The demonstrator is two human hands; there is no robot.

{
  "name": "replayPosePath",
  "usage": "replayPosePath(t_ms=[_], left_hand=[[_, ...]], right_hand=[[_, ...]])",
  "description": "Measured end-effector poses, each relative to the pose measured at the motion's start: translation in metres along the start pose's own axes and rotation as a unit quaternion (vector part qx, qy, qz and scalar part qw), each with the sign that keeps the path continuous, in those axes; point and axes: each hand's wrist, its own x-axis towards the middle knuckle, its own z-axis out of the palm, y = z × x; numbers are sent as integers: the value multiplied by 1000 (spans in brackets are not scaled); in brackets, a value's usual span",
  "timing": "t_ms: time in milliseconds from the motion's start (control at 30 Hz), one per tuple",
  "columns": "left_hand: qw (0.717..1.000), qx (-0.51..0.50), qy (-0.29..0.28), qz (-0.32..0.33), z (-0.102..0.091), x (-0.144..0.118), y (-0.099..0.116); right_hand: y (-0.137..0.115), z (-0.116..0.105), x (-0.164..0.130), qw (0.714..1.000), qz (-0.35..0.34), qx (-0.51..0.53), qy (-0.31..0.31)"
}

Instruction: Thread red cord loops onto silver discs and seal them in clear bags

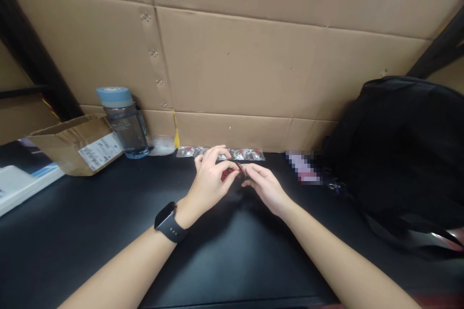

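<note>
Item in red and black [225, 175] is pinched in your left hand [208, 179] above the table [235, 260], near its far edge; your right hand [268, 192] pinches the item's dark end, apparently so both steady it. Packets [249, 155] lie along that edge, probably for easy reach.

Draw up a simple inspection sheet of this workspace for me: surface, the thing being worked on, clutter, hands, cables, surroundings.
Surface: black tabletop, smooth-looking.
Job's things: small red-and-black item, partly hidden by fingers; exact kind unclear.
Clutter: blue-lidded water bottle and brown paper bag at left; clear packets along the back; black backpack at right.
Hands: left hand, with a smartwatch on its wrist, pinches the item; right hand has its fingertips at the item's right end, grip unclear.
Cables: nothing seen.
Surroundings: creased cardboard wall behind.
</note>
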Motion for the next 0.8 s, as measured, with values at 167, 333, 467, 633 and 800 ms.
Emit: replayPosePath(t_ms=[167, 333, 467, 633, 800], left_hand=[[999, -31, -11, -9, 1, 1, 0], [990, -121, -24, -62, 1, 4, -7], [985, -107, -130, -45, 4, 1, -12], [975, -57, -209, -44, 12, -5, -16], [968, -52, -243, -31, 4, 0, -36]], right_hand=[[2, -2, 1, 995, -48, -86, 18], [-2, -6, 1, 974, -104, -202, 18], [-9, -7, -1, 950, -137, -280, 7], [-14, -11, -2, 918, -148, -367, 19], [-14, -22, 0, 882, -165, -441, -10]])
